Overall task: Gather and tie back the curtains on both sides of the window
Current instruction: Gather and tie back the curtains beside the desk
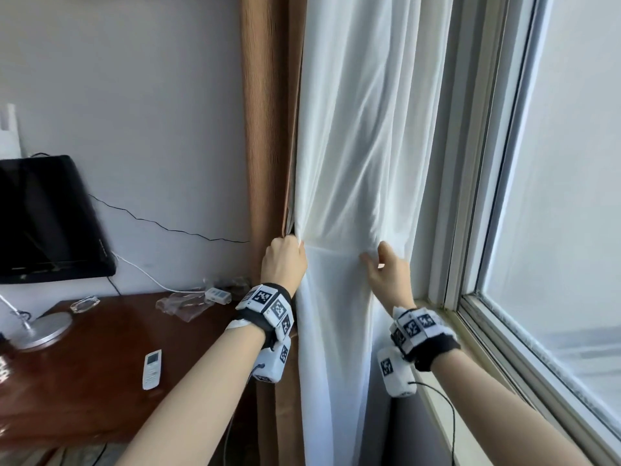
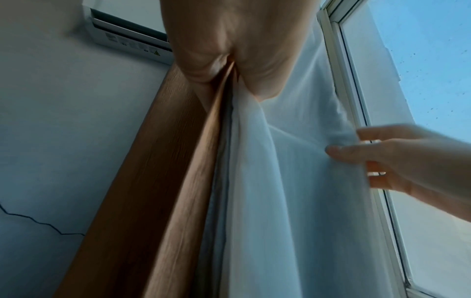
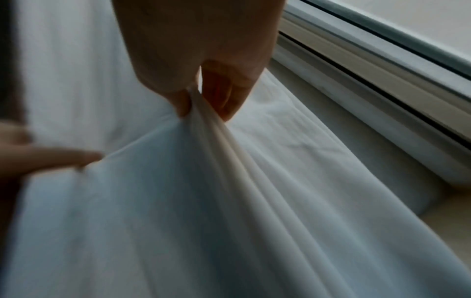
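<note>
**Drawing the white curtain into one bundle**

We have the white curtain (image 1: pixel 353 183) hanging beside the brown curtain (image 1: pixel 268 129), left of the window (image 1: pixel 554 163). Our left hand (image 1: pixel 284 260) clamps both curtains' edges; our right hand (image 1: pixel 386 274) pinches a narrow fold at the same height. We judge it best to sweep the right grip leftward — keeping folds level — before reaching for any tie.

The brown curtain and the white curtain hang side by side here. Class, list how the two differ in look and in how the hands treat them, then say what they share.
The brown curtain is opaque and ribbed; the white curtain is thin and lets light through. The brown curtain hangs against the wall, the white curtain nearer the window. The left hand grips both at their meeting edge; the right hand pinches only the white curtain. Both hang full length, not yet tied.
</note>
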Demonstrator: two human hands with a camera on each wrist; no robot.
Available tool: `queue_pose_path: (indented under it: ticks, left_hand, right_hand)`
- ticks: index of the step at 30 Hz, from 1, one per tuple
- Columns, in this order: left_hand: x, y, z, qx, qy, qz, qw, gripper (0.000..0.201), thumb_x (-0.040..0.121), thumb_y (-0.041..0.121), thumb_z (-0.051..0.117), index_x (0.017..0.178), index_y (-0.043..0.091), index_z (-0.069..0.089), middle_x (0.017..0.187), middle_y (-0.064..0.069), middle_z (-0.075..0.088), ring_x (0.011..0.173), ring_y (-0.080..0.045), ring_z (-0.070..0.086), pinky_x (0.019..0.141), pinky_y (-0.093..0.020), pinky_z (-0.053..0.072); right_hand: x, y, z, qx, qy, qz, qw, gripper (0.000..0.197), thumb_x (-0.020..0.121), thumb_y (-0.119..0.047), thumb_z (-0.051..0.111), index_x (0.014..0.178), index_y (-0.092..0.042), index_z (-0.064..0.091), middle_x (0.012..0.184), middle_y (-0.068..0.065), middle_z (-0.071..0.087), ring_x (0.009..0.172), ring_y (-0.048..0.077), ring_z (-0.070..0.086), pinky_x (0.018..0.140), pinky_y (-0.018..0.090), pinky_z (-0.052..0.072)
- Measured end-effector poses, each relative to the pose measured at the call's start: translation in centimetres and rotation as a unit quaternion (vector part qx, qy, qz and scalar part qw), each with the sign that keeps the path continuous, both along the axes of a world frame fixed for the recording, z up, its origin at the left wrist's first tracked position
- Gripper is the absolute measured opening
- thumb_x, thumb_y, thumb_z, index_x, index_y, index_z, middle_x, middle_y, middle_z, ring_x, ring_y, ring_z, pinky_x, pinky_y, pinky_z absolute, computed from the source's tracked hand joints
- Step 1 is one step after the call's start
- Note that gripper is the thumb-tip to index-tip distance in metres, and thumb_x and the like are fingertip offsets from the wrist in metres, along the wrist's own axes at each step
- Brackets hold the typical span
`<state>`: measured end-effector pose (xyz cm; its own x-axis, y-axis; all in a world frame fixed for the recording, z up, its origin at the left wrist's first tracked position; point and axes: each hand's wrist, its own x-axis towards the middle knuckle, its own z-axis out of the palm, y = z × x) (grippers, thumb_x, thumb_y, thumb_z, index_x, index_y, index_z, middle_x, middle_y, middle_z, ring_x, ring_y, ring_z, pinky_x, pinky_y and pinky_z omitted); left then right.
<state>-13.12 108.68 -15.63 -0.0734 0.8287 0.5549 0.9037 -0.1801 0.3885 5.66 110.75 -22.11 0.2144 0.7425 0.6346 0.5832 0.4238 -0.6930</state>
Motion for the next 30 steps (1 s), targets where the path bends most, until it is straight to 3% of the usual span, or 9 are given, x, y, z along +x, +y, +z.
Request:
queue_pose_path:
  ticks: [3,8,11,14,16,20,24,27,30]
  left_hand:
    - [1.0,-0.5,0.4,-0.02,-0.06,-0.014,0.998,0.029,0.094,0.02,0.049,0.091,-0.006,0.061,0.097,-0.03,0.062,0.091,-0.048,0.059,0.073,-0.042,0.047]
    - [3.6,-1.2,1.0,-0.113,-0.161,-0.083,0.977,0.026,0.089,0.014,0.046,0.102,-0.003,0.061,0.11,-0.025,0.059,0.1,-0.041,0.059,0.081,-0.036,0.051]
    - [3.5,-1.4,1.5,-0.158,-0.247,-0.114,0.949,0.045,0.096,0.036,0.043,0.112,-0.002,0.06,0.121,-0.021,0.059,0.108,-0.031,0.056,0.086,-0.028,0.042]
    - [3.2,-2.0,1.6,-0.192,-0.159,-0.111,0.962,0.081,0.079,0.079,0.041,0.094,0.002,0.064,0.108,-0.018,0.061,0.105,-0.03,0.057,0.091,-0.036,0.046]
    - [2.9,-2.0,1.1,-0.163,-0.085,-0.083,0.98,0.067,0.083,0.067,0.052,0.095,0.001,0.06,0.111,-0.021,0.056,0.108,-0.034,0.055,0.092,-0.042,0.048]
    - [1.3,-1.2,0.9,-0.101,-0.056,-0.067,0.991,0.031,0.096,0.022,0.046,0.105,-0.005,0.057,0.115,-0.028,0.056,0.106,-0.044,0.056,0.088,-0.042,0.049]
    - [0.6,-1.0,0.7,-0.083,-0.012,-0.087,0.993,0.026,0.096,0.018,0.044,0.095,-0.005,0.057,0.106,-0.031,0.056,0.101,-0.048,0.055,0.087,-0.045,0.048]
    - [0.8,-0.7,0.7,-0.079,0.005,-0.098,0.992,0.026,0.095,0.017,0.047,0.091,-0.007,0.056,0.101,-0.032,0.058,0.098,-0.05,0.056,0.083,-0.045,0.049]
    - [0.9,0.0,0.8,-0.089,0.006,-0.103,0.991,0.026,0.095,0.018,0.048,0.092,-0.007,0.056,0.103,-0.031,0.058,0.1,-0.049,0.056,0.083,-0.044,0.047]
  right_hand:
    - [-1.8,-3.2,-0.5,0.007,-0.136,-0.023,0.99,0.023,0.088,-0.017,0.051,0.084,-0.021,0.028,0.052,0.002,0.042,0.047,0.035,0.044,0.047,0.037,0.036]
    - [-6.1,-5.3,0.1,0.01,-0.23,-0.014,0.973,0.009,0.093,-0.009,0.045,0.098,-0.007,0.038,0.062,-0.004,0.042,0.042,0.018,0.037,0.045,0.027,0.024]
    - [-7.0,-4.7,-0.4,0.007,-0.25,0.006,0.968,0.014,0.097,-0.015,0.042,0.106,-0.006,0.036,0.063,0.002,0.05,0.048,0.029,0.053,0.047,0.034,0.034]
    - [-7.0,-4.3,-1.0,-0.036,-0.29,0.007,0.956,0.033,0.095,-0.011,0.042,0.126,-0.002,0.035,0.079,0.011,0.062,0.053,0.028,0.053,0.052,0.034,0.033]
    - [-7.0,-4.6,-1.5,-0.052,-0.308,0.02,0.95,0.049,0.092,-0.006,0.043,0.138,0.001,0.03,0.091,0.012,0.063,0.062,0.03,0.057,0.056,0.031,0.031]
    - [-5.1,-4.7,-1.7,-0.096,-0.189,0.167,0.963,0.054,0.087,-0.009,0.043,0.139,-0.025,0.041,0.076,0.001,0.068,0.068,0.023,0.065,0.065,0.034,0.052]
    - [-0.3,-1.1,-1.0,-0.056,0.087,0.023,0.994,0.022,0.079,-0.018,0.051,0.09,-0.03,0.066,0.078,-0.008,0.072,0.075,0.012,0.07,0.076,0.04,0.057]
    - [2.3,1.9,0.8,-0.052,0.178,-0.117,0.976,0.036,0.076,-0.036,0.067,0.109,-0.03,0.053,0.104,-0.006,0.063,0.096,0.015,0.062,0.089,0.041,0.051]
    - [3.1,4.3,2.3,-0.178,0.223,0.001,0.958,0.082,0.069,-0.046,0.077,0.136,-0.02,0.036,0.13,0.001,0.047,0.123,0.02,0.045,0.095,0.029,0.045]
